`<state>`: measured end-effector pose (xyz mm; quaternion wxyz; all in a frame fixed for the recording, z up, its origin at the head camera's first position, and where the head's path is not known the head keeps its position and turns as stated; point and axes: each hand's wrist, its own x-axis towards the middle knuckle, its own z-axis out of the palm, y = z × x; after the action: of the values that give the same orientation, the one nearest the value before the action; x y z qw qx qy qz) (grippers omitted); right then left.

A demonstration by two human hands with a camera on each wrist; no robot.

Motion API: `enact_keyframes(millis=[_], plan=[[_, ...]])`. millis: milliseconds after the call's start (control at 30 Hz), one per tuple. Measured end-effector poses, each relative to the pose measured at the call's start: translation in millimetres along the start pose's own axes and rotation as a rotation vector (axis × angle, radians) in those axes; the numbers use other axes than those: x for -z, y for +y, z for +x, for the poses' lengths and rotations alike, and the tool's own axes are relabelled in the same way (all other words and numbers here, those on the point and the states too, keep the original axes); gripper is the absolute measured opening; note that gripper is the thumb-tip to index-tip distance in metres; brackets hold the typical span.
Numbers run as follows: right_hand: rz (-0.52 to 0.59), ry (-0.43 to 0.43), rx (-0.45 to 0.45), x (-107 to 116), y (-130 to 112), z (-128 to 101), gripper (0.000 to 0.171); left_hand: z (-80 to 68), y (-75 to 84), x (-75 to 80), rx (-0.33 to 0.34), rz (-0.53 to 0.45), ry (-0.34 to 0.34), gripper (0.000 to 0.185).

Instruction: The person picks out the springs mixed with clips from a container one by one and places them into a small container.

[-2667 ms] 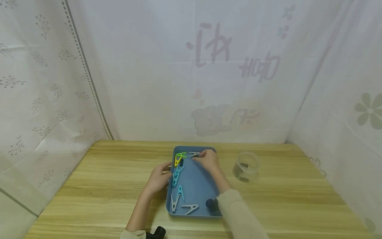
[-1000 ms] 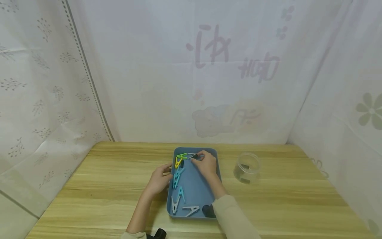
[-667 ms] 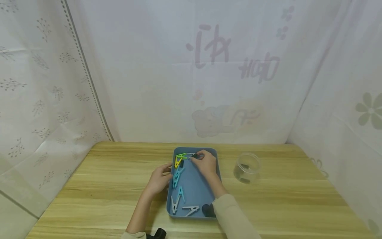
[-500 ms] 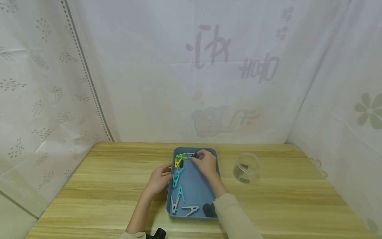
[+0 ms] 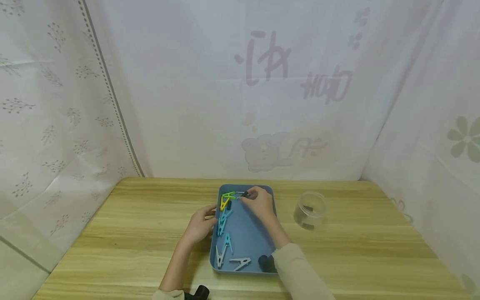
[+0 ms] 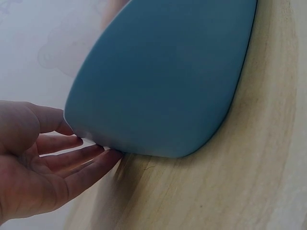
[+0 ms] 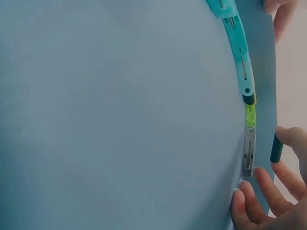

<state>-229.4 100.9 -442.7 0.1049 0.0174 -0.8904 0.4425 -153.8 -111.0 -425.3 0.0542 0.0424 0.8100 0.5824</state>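
Note:
My right hand (image 5: pixel 260 204) pinches a small black ribbed cylinder (image 7: pixel 277 148) between thumb and index finger, over the far end of the blue tray (image 5: pixel 245 233). Close by its other fingers, a grey clothespin (image 7: pixel 249 152) stands on edge by the tray wall. My left hand (image 6: pixel 45 158) holds the tray's left side, thumb at the rim and fingertips along the outer wall. Lining that side inside are a lime clothespin (image 5: pixel 228 195), a yellow clothespin (image 5: pixel 224 203) and turquoise clothespins (image 5: pixel 222 225). A second black cylinder (image 5: pixel 229 205) sits beside the yellow one.
Grey clothespins (image 5: pixel 240 263) lie at the tray's near end, with another turquoise clothespin (image 5: pixel 228 241). Right of the tray, a clear round jar (image 5: pixel 310 210) contains black pieces. Black wrist gear (image 5: pixel 198 293) shows at the left sleeve. A pale curtain (image 5: pixel 187 104) hangs behind the wooden table (image 5: pixel 367 241).
Compared with the oldest frame, the black cylinder in my right fingers shows more clearly beside the far grey clothespin. In the last second the right hand shifts only slightly; the left hand stays put.

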Motion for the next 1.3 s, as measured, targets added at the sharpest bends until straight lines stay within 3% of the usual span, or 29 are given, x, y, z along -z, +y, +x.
enact_keyframes(millis=[433, 1300], plan=[[-0.025, -0.073, 0.051, 20, -12, -2, 0.033, 0.5, -1.3, -1.1, 0.012, -0.010, 0.005, 0.054], [-0.046, -0.148, 0.042, 52, -30, -10, 0.035, 1.4, -0.8, -1.3, -0.003, -0.009, 0.005, 0.053]])
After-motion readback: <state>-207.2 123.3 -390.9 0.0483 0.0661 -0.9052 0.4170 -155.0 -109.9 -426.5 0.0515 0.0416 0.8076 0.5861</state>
